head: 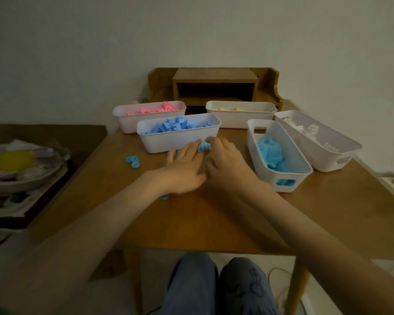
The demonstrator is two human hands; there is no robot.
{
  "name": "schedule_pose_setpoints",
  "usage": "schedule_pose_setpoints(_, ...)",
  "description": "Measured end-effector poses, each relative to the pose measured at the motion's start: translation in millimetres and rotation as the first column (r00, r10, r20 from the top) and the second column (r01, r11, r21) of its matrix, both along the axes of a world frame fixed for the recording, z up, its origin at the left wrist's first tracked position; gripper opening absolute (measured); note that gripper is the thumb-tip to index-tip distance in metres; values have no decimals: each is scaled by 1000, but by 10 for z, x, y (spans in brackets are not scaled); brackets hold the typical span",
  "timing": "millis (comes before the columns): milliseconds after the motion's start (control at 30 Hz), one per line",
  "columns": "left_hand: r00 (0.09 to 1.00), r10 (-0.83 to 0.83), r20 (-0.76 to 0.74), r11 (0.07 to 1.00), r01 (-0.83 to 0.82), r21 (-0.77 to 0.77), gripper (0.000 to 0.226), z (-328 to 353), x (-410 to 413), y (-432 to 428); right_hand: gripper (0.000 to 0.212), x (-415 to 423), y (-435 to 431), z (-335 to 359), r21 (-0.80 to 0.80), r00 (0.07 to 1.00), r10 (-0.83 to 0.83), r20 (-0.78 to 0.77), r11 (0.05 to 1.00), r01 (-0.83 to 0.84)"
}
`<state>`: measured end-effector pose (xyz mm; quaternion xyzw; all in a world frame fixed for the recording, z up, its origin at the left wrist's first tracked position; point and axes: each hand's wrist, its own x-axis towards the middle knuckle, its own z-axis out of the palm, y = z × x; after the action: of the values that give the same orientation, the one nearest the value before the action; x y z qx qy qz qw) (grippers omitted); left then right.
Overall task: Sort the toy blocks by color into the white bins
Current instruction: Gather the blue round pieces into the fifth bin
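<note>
5 bins on table

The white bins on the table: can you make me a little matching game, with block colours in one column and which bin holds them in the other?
Blocks:
1. pink blocks
2. yellow blocks
3. white blocks
4. light blue blocks

Places:
A. far right bin
B. back left bin
C. second bin from the right
D. back middle bin

Pairs: 1-B, 2-D, 3-A, 4-C.
</note>
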<state>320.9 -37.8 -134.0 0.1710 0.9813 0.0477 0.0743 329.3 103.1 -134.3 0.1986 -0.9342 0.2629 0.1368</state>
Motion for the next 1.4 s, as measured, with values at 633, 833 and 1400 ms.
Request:
schedule_pose_setpoints(633,881,442,-168,890,-454,-38,58,-314,-333,-1190,86,-809,-519,-410,266,903,-293,315,940,212)
schedule_pose_setpoints(833,907,353,-230,935,-332,128,36,-409,-434,-1128,56,-817,-631,-400,310,986,-91,138,950,44)
schedule_pose_setpoints(1400,828,411,-382,897,-442,8,38,-444,-337,-1019,37,-831,-1124,-376,429,986,151,71,888,-167)
